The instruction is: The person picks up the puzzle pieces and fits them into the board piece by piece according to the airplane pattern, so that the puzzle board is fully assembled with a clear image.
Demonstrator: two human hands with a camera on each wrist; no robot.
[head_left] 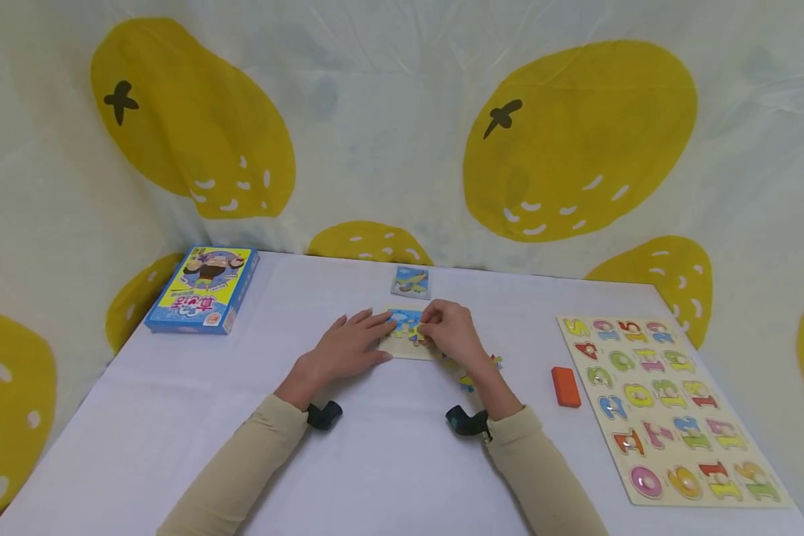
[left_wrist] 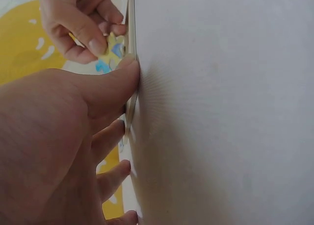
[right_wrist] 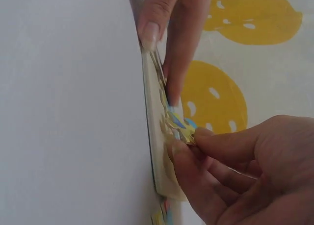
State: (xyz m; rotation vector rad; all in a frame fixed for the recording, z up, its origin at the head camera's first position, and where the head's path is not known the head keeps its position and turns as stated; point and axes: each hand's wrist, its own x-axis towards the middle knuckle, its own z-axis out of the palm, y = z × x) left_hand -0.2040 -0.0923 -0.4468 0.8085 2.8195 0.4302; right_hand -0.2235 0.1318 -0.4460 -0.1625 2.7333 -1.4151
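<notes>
A small jigsaw board (head_left: 402, 351) lies flat on the white table, its pale lower part bare and blue and yellow pieces across its upper part. My left hand (head_left: 351, 346) rests at the board's left side, fingers extended, the thumb against the near edge. Over the right part of the board, my right hand (head_left: 452, 331) pinches a yellow and blue jigsaw piece (right_wrist: 184, 130) between thumb and fingers. That piece is at the other pieces; whether it sits in place I cannot tell. Several loose jigsaw pieces (head_left: 467, 383) lie beside the right wrist, partly hidden by it.
Behind the board is a small picture tile (head_left: 412, 284). A blue and yellow box (head_left: 204, 290) lies at the back left. On the right are an orange block (head_left: 566, 387) and a wooden number board (head_left: 643, 439). A fruit-patterned cloth (head_left: 382, 149) hangs behind the table.
</notes>
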